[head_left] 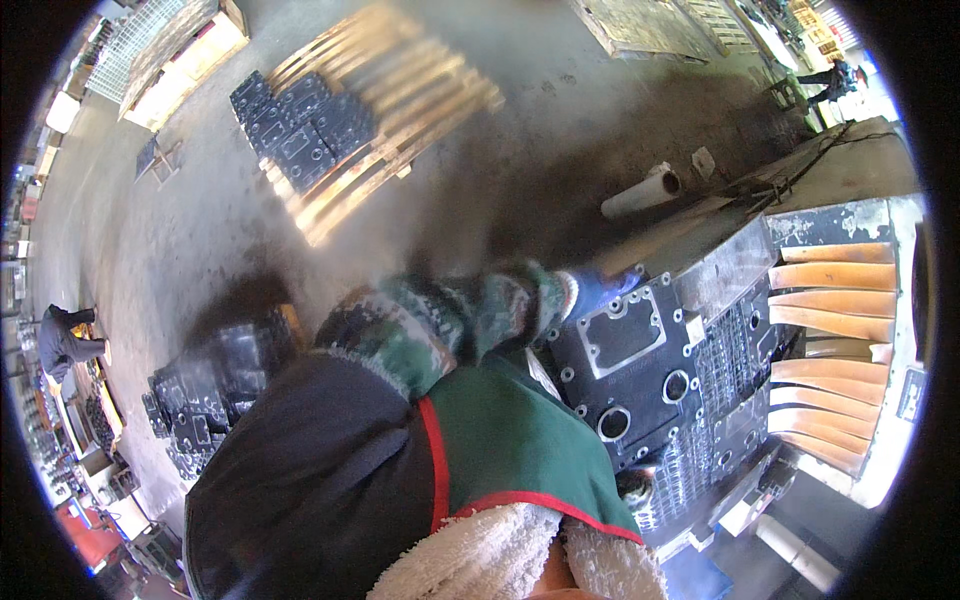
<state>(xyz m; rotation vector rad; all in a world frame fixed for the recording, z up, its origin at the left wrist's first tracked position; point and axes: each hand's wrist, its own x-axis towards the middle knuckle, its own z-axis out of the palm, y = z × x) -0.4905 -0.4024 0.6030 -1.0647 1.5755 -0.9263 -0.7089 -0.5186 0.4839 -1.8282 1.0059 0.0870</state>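
Right of centre in the head view, a blue-gloved left hand [603, 289] reaches to the far edge of a black rectangular metal plate [632, 388] with a rounded rectangular window and 2 round, bright-rimmed holes. The fingers are blurred and partly dark, so I cannot tell whether they grasp that edge, press on it or merely lie beside it. The right hand is out of sight, and its grip cannot be told. The plate lies just ahead of the wearer's dark green cloth vest front with red trim [525, 440], and small pale-rimmed holes run along its border. A green-and-brown camouflage sleeve [490, 310] leads to the left hand.

Just beyond the plate on its right lie silvery, ridged metal surfaces [722, 365], and past them hang curved orange strips [832, 385] in a white-framed opening [905, 310]. A pale hollow cylinder [635, 197] lies near the upper right on the grey concrete floor [530, 95].

At upper left, a slatted wooden pallet [435, 110] bears a cluster of black metal plates with holes [305, 130]. More dark plates in a stack [215, 395] sit at lower left. 2 other people are well apart from the wearer: a dark-clothed person [68, 342] at the far left and another person [835, 82] at upper right.
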